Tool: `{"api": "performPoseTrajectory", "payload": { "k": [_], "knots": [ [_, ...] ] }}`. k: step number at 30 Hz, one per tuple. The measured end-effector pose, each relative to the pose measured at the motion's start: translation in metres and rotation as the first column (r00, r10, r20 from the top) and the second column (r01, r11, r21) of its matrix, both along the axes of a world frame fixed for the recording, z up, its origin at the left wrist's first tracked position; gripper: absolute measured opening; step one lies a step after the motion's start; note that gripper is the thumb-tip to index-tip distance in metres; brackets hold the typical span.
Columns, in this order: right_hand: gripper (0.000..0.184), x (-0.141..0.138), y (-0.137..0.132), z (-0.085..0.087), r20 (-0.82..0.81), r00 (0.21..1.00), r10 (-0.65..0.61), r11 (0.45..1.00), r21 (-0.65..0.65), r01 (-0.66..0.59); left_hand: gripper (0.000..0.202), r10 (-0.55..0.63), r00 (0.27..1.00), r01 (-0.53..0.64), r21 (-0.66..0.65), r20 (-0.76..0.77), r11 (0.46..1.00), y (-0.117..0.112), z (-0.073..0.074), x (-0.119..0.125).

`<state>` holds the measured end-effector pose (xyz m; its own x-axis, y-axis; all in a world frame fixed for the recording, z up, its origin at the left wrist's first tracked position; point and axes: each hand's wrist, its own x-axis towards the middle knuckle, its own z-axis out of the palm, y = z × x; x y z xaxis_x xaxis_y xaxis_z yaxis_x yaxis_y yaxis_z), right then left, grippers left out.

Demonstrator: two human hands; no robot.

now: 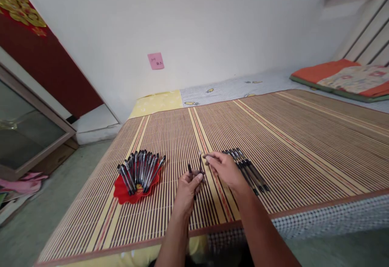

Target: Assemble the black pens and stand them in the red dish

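My left hand (187,190) is closed around a black pen cap or barrel (190,168) that sticks up from its fingers. My right hand (223,167) pinches a thin pen part (201,160) by its upper end, held next to the left hand's piece. Both hands hover over a striped bamboo mat (273,137). A red dish (123,194) to the left holds several black pens (140,169) fanned out. Just right of my right hand lies a row of several black pens (251,171) on the mat.
The mat covers a bed with a patterned sheet (231,86) at the far side and a checked edge (319,218) in front. An orange cushion (340,76) lies at the back right. A pink note (155,61) is stuck on the white wall. A glass-fronted cabinet (27,125) stands on the left.
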<state>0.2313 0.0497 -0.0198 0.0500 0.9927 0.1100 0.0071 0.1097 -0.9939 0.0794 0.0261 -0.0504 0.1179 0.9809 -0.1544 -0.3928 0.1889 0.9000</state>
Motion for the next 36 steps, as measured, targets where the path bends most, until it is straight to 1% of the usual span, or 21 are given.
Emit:
{"api": "performPoseTrajectory", "payload": {
  "k": [3,6,9,13,16,19,21,23,25,28,32,34,36],
  "knots": [
    [0.033,0.007,-0.001,0.003,-0.126,0.992,-0.024,0.999,-0.026,0.021,0.035,-0.037,0.998,0.037,0.010,-0.042,0.999,-0.002,0.000,0.002],
    [0.035,0.009,-0.002,0.005,-0.174,0.985,-0.006,1.000,-0.029,0.001,0.034,-0.058,0.997,0.058,0.011,-0.052,0.998,-0.003,0.001,0.005],
    [0.032,0.007,-0.003,0.007,-0.191,0.982,0.009,0.999,-0.048,-0.019,0.034,-0.051,0.997,0.051,0.003,-0.056,0.999,-0.004,0.003,0.006],
    [0.026,0.007,-0.005,0.012,-0.195,0.980,0.048,0.996,-0.071,-0.063,0.034,-0.011,0.996,0.012,0.011,-0.084,1.000,-0.005,0.003,0.005],
    [0.026,0.008,-0.007,0.015,-0.191,0.978,0.087,0.993,-0.059,-0.100,0.034,0.010,0.996,-0.008,0.018,-0.092,1.000,-0.005,0.002,0.005],
    [0.026,0.008,-0.007,0.016,-0.186,0.974,0.132,0.989,-0.035,-0.141,0.035,-0.006,0.995,0.009,0.029,-0.098,1.000,-0.005,0.000,0.005],
    [0.027,0.008,-0.006,0.014,-0.195,0.972,0.133,0.989,-0.033,-0.141,0.035,-0.035,0.995,0.038,0.033,-0.096,0.999,-0.005,-0.001,0.005],
    [0.026,0.009,-0.005,0.013,-0.234,0.968,0.091,0.994,-0.033,-0.102,0.035,-0.091,0.993,0.094,0.039,-0.080,0.995,-0.005,-0.002,0.005],
    [0.026,0.012,-0.004,0.011,-0.295,0.955,0.013,0.999,-0.036,-0.025,0.042,-0.140,0.989,0.142,0.044,-0.042,0.989,-0.006,-0.001,0.006],
    [0.025,0.019,-0.003,0.013,-0.388,0.914,-0.120,0.992,-0.025,0.120,0.054,-0.148,0.989,0.148,0.045,0.006,0.988,-0.007,0.004,0.008],
    [0.023,0.026,-0.005,0.023,-0.505,0.829,-0.243,0.957,0.014,0.289,0.054,-0.188,0.978,0.196,0.084,-0.094,0.977,-0.008,0.007,0.008],
    [0.021,0.026,-0.007,0.027,-0.552,0.787,-0.276,0.939,0.022,0.344,0.052,-0.200,0.970,0.214,0.093,-0.135,0.972,-0.008,0.007,0.007],
    [0.020,0.026,-0.008,0.031,-0.579,0.762,-0.289,0.927,0.030,0.375,0.051,-0.200,0.967,0.216,0.090,-0.156,0.972,-0.008,0.007,0.007]
  ]
}}
